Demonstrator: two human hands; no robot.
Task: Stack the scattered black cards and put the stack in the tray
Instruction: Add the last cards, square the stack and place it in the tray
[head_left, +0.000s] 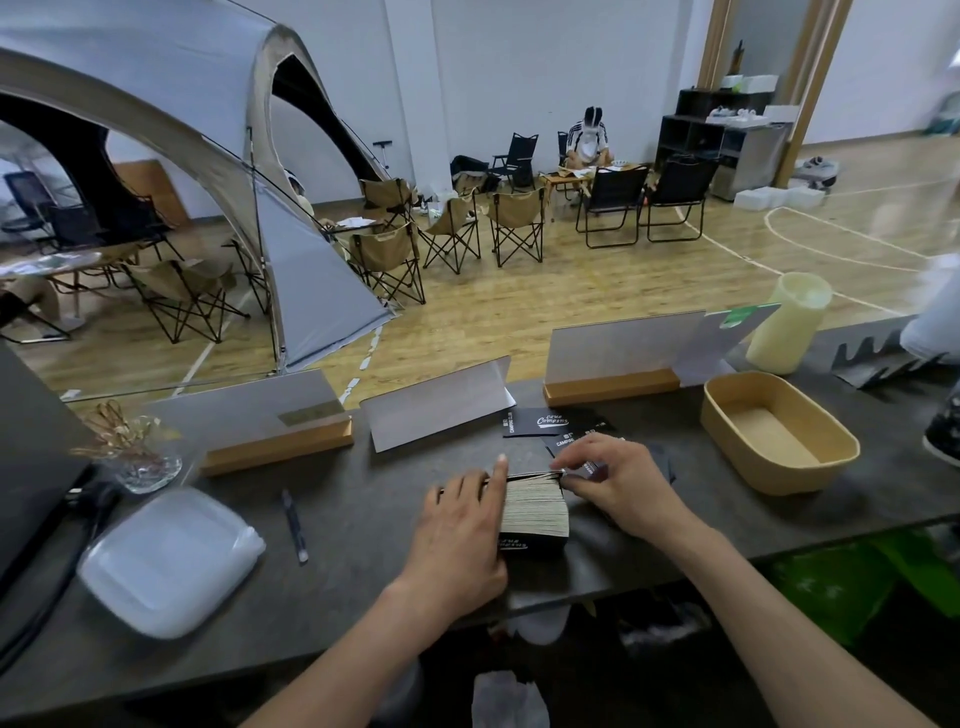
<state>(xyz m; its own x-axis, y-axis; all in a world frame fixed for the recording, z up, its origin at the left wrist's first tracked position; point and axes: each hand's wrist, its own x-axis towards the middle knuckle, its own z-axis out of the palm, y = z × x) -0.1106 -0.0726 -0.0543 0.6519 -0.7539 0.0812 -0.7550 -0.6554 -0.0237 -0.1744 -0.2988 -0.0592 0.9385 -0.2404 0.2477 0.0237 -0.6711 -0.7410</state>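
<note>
At lower centre of the frame, a thick stack of black cards (535, 512) is squared on the bench (363, 519). It is pressed on its left side by the nearly straight fingers of the left hand (462, 525), and pinched at its far right corner by the curled fingers of the right hand (618, 483). A few loose cards (535, 422) are left just beyond. The tray (727, 410), at right, holds nothing; most of the gathering is judged done, the placing not yet.
</note>
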